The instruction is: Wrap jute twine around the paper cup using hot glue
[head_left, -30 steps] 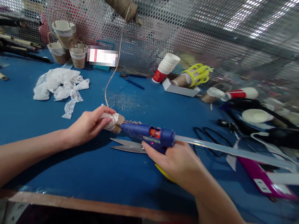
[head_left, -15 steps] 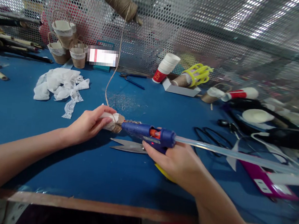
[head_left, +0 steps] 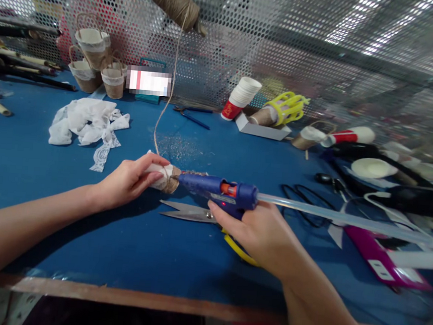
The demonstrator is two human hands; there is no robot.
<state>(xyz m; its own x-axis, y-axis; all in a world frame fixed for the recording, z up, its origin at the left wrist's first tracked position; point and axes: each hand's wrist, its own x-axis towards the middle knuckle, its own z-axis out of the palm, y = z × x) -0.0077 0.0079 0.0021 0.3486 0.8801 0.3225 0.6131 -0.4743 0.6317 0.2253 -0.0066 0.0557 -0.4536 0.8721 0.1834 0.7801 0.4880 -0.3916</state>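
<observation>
My left hand (head_left: 134, 178) grips a small paper cup (head_left: 170, 180) lying on its side, its white part under my fingers and brown twine or wrapping around its right end. Twine (head_left: 162, 120) runs from the cup up to a large spool (head_left: 170, 2). In my right hand (head_left: 259, 229) is a blue glue gun (head_left: 217, 189) with a long clear glue stick (head_left: 329, 218) out of its back. The gun's nozzle points left and meets the cup's wrapped end, or nearly so. Below the gun lie scissors (head_left: 189, 213) with yellow handles, partly hidden by my right hand.
White lace (head_left: 87, 123) is heaped at left, before several twine-wrapped cups (head_left: 112, 83). Pliers (head_left: 193, 118), stacked paper cups (head_left: 240, 99) and a small white box (head_left: 264, 131) stand along the mesh wall (head_left: 227, 42). Cables (head_left: 304, 203) and a purple power strip (head_left: 377, 257) lie right.
The glue gun and my right hand have shifted slightly right, showing more of the yellow scissor handle. My left hand and the cup stay almost in place.
</observation>
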